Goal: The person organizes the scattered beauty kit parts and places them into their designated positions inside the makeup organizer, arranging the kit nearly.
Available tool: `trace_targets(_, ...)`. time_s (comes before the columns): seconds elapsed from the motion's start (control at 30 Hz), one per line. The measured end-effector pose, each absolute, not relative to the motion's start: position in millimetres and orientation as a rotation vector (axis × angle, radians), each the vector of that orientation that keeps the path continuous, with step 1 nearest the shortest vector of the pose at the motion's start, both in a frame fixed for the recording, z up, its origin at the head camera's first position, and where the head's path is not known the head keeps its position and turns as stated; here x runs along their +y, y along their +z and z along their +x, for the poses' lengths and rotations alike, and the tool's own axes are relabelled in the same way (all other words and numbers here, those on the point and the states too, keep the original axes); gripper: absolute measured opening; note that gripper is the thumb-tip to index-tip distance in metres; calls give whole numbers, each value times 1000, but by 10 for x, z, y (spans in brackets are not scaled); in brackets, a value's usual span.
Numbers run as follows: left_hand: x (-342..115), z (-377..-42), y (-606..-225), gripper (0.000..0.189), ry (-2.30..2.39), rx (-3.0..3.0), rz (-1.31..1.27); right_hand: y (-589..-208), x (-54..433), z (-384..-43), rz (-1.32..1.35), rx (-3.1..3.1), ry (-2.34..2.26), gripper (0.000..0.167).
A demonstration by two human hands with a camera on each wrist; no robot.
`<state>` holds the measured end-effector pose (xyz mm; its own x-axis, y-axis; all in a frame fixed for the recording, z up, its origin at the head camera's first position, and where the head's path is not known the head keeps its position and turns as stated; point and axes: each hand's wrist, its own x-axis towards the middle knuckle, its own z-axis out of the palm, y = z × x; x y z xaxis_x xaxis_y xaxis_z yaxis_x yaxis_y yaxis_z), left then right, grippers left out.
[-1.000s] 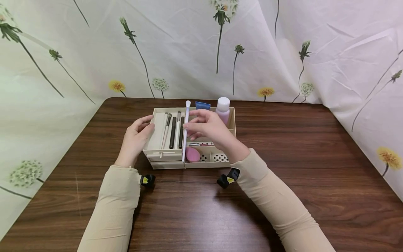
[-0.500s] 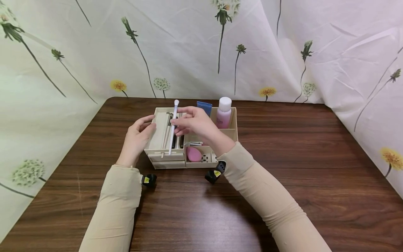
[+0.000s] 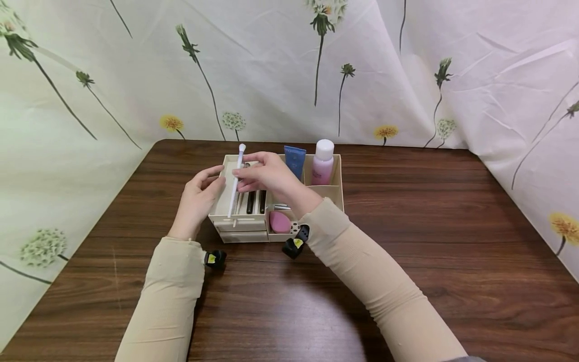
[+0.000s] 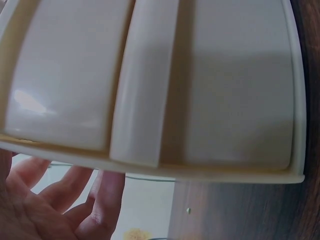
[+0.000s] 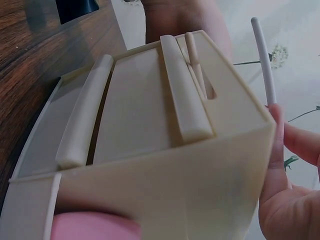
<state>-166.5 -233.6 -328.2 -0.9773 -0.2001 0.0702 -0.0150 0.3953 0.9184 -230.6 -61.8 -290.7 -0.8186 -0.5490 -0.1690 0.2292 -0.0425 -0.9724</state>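
In the head view, a cream makeup organizer [image 3: 244,237] stands on the dark wooden table. My right hand [image 3: 274,173] pinches a pale lilac makeup brush [image 3: 233,190] over the organizer's left top tray, with its white bristles pointing away from me. In the right wrist view the brush handle [image 5: 264,60] sticks out past my fingertips. Several other brushes [image 3: 251,202] lie in that tray, partly hidden under my right hand. My left hand [image 3: 195,201] rests by the organizer's left side, fingers loosely bent near its rim. The left wrist view shows the drawer fronts [image 4: 240,110] with those fingers alongside.
A pink makeup sponge [image 3: 279,222] sits in the organizer's front right compartment. Behind it stand a blue tube [image 3: 295,159] and a pink bottle [image 3: 322,168] with a white cap. A flowered cloth [image 3: 271,75] hangs behind the table [image 3: 429,211].
My right hand has carried the brush leftward, from the middle divider to over the left tray. My left hand has stayed at the organizer's left side.
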Motion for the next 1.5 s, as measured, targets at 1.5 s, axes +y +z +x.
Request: trace_targets(1.5,-2335,-1692,-3297,51,-1608,-2508,198,-2892,-897,-2325,-291,2081,-1684,57)
